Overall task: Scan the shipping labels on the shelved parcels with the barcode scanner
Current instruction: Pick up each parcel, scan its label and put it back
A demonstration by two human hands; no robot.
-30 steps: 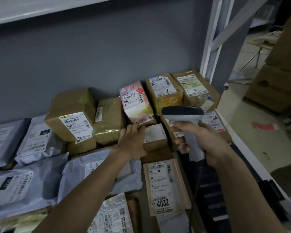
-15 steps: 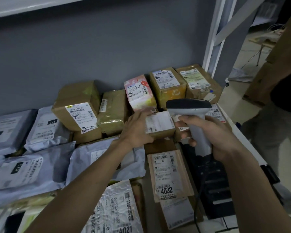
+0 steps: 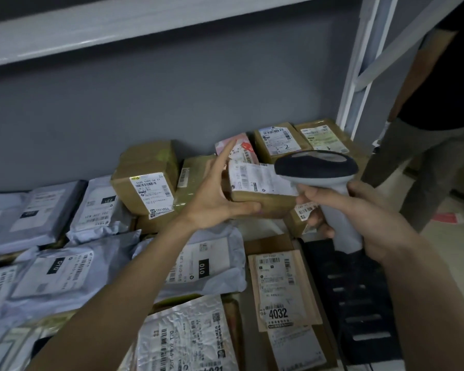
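My left hand (image 3: pixel 212 199) holds a small brown parcel (image 3: pixel 263 203) lifted above the pile, thumb along its lower front edge, fingers behind it. Its white shipping label (image 3: pixel 260 178) faces up toward me. My right hand (image 3: pixel 364 218) grips the pale handle of the barcode scanner (image 3: pixel 316 164). The scanner's dark head sits just right of the label and covers its right edge. More labelled parcels fill the shelf: a brown box (image 3: pixel 145 178), a pink box (image 3: pixel 239 151) and two boxes at the back right (image 3: pixel 279 140).
Grey poly mailers (image 3: pixel 65 271) lie at the left and centre. A flat envelope marked 4032 (image 3: pixel 279 285) lies in front. Beneath the scanner sits a black slotted crate (image 3: pixel 359 290). A person (image 3: pixel 439 103) stands at the right beside the white shelf upright (image 3: pixel 359 62). An upper shelf (image 3: pixel 118 25) hangs overhead.
My left hand has picked the small brown parcel off the pile and tilted its label up. The scanner has risen close to it. A person has stepped in at the right.
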